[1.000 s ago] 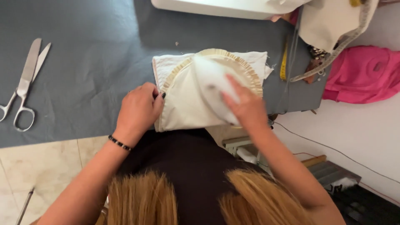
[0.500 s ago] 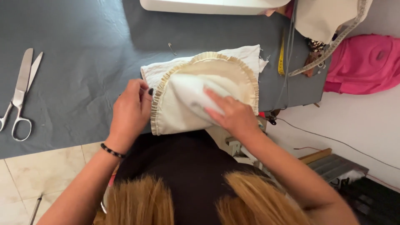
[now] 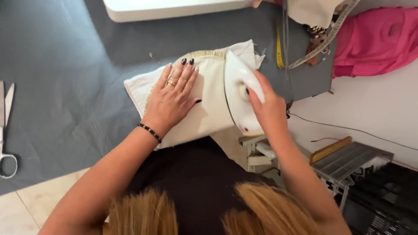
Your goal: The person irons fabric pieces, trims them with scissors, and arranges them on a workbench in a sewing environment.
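We're looking straight down at a grey work surface, and the left hand lies flat, fingers spread, pressing on a cream fabric piece w/ a frilled curved edge near the top. Nothing gripped there, just palm down on the cloth, dark nails, a ring, a beaded bracelet at the wrist. The right hand is wrapped round the handle of a white iron, which sits on the right part of the fabric, its tip pointing away from us. The fabric lies mid-surface, its near edge right at the table's front, just beyond the person's dark top. Hands are apart, left on cloth, right on iron, close side by side. Far left we've got scissors lying on the grey, well apart from the work. Top edge: a white machine base. To the right of the fabric a yellow tape measure runs along the grey, then a pink garment heaped on the white surface beyond. A thin cord trails across the white surface lower right.
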